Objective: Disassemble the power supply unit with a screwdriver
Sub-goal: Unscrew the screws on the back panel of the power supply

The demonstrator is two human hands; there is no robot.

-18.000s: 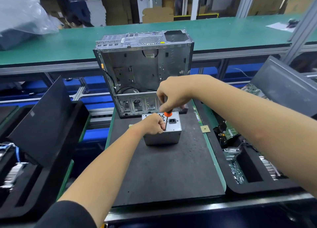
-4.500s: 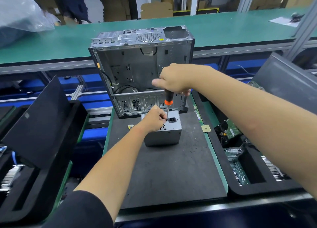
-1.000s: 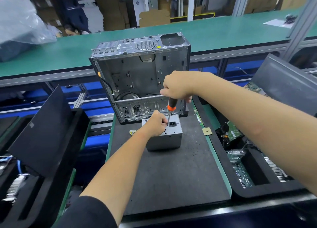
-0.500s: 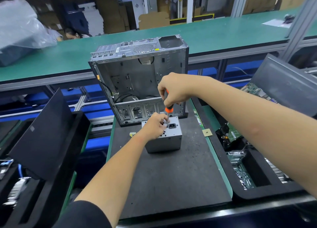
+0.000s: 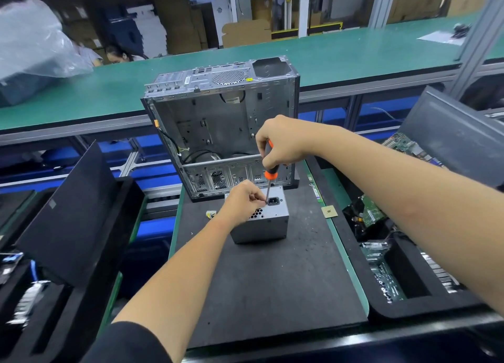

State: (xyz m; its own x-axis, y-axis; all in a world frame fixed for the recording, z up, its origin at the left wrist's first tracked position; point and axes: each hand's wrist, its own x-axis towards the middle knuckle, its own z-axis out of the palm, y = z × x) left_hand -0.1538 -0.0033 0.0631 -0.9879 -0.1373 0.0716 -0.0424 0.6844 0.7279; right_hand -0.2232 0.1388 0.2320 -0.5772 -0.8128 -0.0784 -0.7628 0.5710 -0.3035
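The left hand [image 5: 243,199] rests curled on top of the power supply [image 5: 263,221], fingertips pinching at the screwdriver [image 5: 268,171] tip. The supply sits on the black mat [image 5: 272,281] before the empty computer case [image 5: 221,128]. The right hand [image 5: 283,141] grips the screwdriver's handle.

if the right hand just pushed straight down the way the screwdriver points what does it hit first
Most likely the top face of the power supply unit. The right hand aims the screwdriver down beside the power socket, its tip at the left hand fingers. Whether the tip already touches is unclear.
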